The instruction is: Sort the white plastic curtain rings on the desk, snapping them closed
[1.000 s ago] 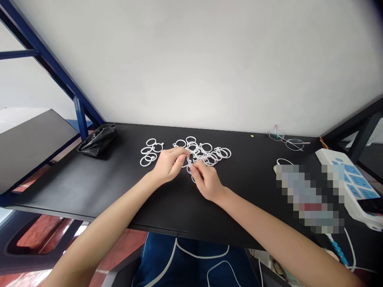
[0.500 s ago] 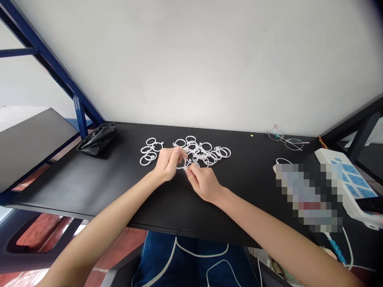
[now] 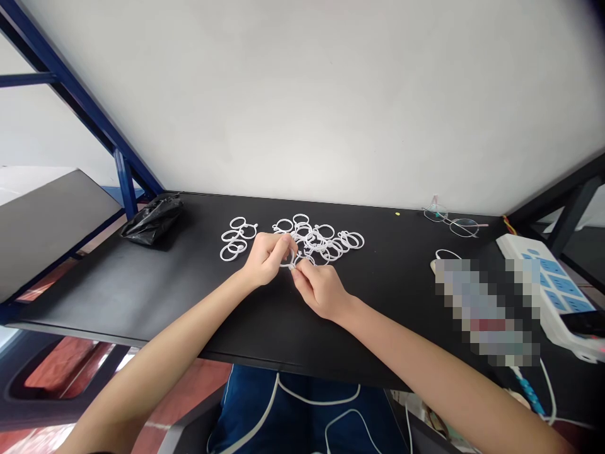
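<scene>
While both forearms reach forward over the black counter [image 3: 189,302], we see the left hand [image 3: 263,257] and the right hand [image 3: 320,289] meet near its middle, fingertips almost touching. Between them is one white ring [image 3: 287,265]. The left grip is narrow, thumb and forefinger pinched on the ring's left and upper side. The right grip is narrow too, thumb and forefinger closed on the ring's lower right edge. We cannot tell whether the ring touches the counter or is held just above it. Just behind the hands lies a loose pile of rings [image 3: 331,243], overlapping one another, the right hand's fingertips at its near edge. A smaller cluster of rings [image 3: 235,241] lies to the left of the left hand, apart from the pile. We note a crumpled black plastic bag [image 3: 152,221] at the counter's far left corner, well apart from the hands. Far right, near the wall, lie eyeglasses [image 3: 452,222], lenses flat on the counter. A white and blue power strip [image 3: 551,280] sits at the right edge, with a blurred patch [image 3: 486,312] just beside it. A blue metal frame [image 3: 121,189] rises behind the counter's left end.
</scene>
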A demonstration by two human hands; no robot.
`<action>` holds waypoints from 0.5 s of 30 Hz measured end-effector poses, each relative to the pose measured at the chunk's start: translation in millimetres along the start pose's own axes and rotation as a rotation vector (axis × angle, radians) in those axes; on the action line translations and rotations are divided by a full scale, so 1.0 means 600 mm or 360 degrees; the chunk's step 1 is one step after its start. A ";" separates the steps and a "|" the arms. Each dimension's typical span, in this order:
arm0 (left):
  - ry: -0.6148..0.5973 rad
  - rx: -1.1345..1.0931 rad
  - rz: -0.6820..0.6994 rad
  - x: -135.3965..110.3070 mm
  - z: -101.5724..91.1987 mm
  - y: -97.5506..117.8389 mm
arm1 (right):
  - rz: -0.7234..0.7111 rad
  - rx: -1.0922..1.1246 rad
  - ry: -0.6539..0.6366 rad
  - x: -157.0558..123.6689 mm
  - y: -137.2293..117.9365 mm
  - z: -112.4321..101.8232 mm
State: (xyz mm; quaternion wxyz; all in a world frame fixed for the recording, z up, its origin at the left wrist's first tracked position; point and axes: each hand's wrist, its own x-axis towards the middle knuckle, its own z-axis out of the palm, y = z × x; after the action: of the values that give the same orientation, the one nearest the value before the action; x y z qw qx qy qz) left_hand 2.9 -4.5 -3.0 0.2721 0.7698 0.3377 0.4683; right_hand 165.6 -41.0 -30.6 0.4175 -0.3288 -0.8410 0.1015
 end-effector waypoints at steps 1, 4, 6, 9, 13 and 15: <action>-0.0002 -0.0006 -0.0003 0.000 0.000 0.000 | 0.0015 0.0010 0.0011 0.000 0.000 0.000; -0.0002 -0.0022 -0.0019 0.001 0.000 -0.002 | 0.0060 0.0034 0.0015 0.000 0.000 0.001; 0.0007 -0.0031 -0.0024 0.001 0.000 -0.002 | 0.0069 0.0059 0.0009 0.000 0.000 0.001; 0.0027 -0.0027 -0.0025 0.001 0.000 0.001 | 0.0064 0.0095 0.0006 0.000 -0.001 0.001; 0.0013 -0.0045 -0.0062 0.000 0.001 0.003 | 0.0087 0.0082 0.0013 0.000 -0.002 0.000; -0.0004 -0.0077 -0.0088 -0.001 0.002 0.002 | 0.0095 0.0066 0.0018 0.000 -0.002 -0.001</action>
State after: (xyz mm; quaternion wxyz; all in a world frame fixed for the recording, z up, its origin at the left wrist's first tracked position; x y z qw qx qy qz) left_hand 4.0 -5.8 -2.7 0.3039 0.7540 0.3470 0.4677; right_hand 165.4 -41.9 -30.0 0.4257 -0.3455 -0.8262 0.1294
